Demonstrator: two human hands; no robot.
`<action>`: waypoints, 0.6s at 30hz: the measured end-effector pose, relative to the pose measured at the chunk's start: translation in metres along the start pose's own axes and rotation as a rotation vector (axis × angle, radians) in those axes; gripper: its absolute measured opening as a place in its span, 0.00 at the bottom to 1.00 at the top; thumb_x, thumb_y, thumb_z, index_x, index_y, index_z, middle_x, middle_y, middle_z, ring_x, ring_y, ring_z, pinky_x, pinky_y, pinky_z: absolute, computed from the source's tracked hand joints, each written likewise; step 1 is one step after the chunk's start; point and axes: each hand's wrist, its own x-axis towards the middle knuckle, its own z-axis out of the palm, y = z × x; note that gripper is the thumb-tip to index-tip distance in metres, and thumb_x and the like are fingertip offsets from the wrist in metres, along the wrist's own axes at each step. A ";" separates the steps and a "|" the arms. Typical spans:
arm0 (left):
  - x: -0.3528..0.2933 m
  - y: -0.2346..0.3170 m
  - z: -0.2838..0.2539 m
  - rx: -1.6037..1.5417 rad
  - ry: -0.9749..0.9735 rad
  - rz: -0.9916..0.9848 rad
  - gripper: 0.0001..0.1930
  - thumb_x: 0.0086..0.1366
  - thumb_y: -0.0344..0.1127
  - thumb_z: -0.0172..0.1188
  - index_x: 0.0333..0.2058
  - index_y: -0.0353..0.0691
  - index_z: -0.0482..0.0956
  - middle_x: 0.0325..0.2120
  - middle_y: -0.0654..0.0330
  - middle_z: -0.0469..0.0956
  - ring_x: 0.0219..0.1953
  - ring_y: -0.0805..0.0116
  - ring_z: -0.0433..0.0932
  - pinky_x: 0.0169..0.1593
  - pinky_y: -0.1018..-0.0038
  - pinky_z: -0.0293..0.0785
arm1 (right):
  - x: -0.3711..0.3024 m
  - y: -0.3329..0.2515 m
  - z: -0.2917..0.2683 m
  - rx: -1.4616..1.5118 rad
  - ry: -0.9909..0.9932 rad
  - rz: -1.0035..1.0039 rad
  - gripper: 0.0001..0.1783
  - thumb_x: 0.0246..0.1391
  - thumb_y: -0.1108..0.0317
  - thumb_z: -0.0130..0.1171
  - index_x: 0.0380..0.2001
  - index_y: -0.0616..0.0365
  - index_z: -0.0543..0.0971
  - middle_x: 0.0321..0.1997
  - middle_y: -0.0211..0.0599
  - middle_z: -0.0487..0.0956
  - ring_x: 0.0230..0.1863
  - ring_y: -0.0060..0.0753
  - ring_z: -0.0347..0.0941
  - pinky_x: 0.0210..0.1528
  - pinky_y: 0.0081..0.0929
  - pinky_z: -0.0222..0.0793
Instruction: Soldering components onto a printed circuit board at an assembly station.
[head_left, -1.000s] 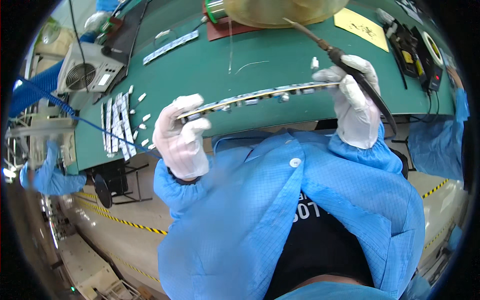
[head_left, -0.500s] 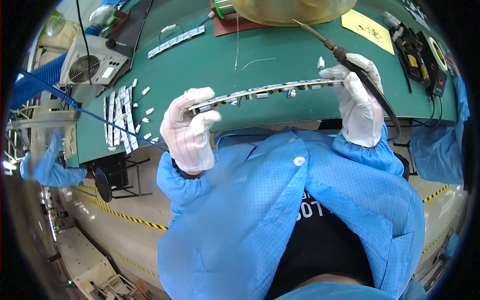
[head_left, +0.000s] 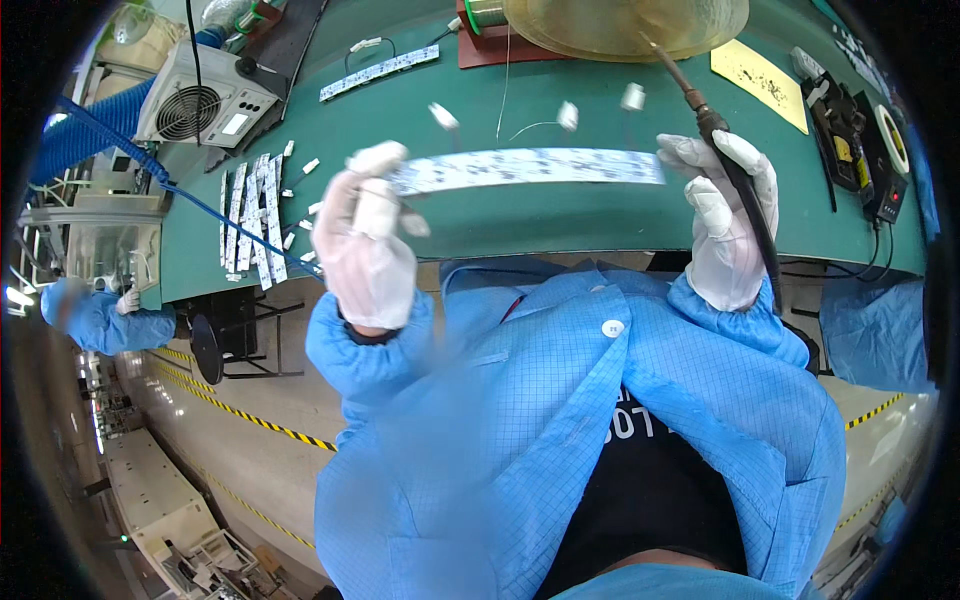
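My left hand (head_left: pixel 367 235), in a white glove, pinches the left end of a long narrow circuit board (head_left: pixel 530 168). Its patterned white-and-blue face is turned up and slightly blurred. Just beyond its far edge show small white connectors (head_left: pixel 568 116); whether they are wired to this board is hard to tell. In my gloved right hand (head_left: pixel 730 215) a soldering iron (head_left: pixel 740 180) lies between thumb and fingers, tip pointing up and away. Those right fingertips are close to the board's right end, seemingly just apart from it.
Several circuit boards (head_left: pixel 258 215) with white connectors are heaped on the green table (head_left: pixel 480 225) at left. Another strip (head_left: pixel 380 73) lies farther back. Around the back stand a solder spool (head_left: pixel 487 12), a translucent bowl (head_left: pixel 620 30), a yellow sponge sheet (head_left: pixel 758 85) and a fan unit (head_left: pixel 205 105).
The circuit board has turned from edge-on to showing its broad patterned face. My right fingers have come off its right end and spread somewhat. The soldering iron is still in my right hand.
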 end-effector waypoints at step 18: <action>0.158 -0.123 -0.082 0.967 0.329 0.340 0.18 0.52 0.36 0.65 0.44 0.41 0.79 0.43 0.50 0.77 0.49 0.54 0.73 0.56 0.67 0.64 | 0.002 0.027 -0.016 -0.186 0.092 0.120 0.18 0.51 0.80 0.54 0.47 0.63 0.72 0.40 0.45 0.79 0.45 0.35 0.75 0.51 0.27 0.70</action>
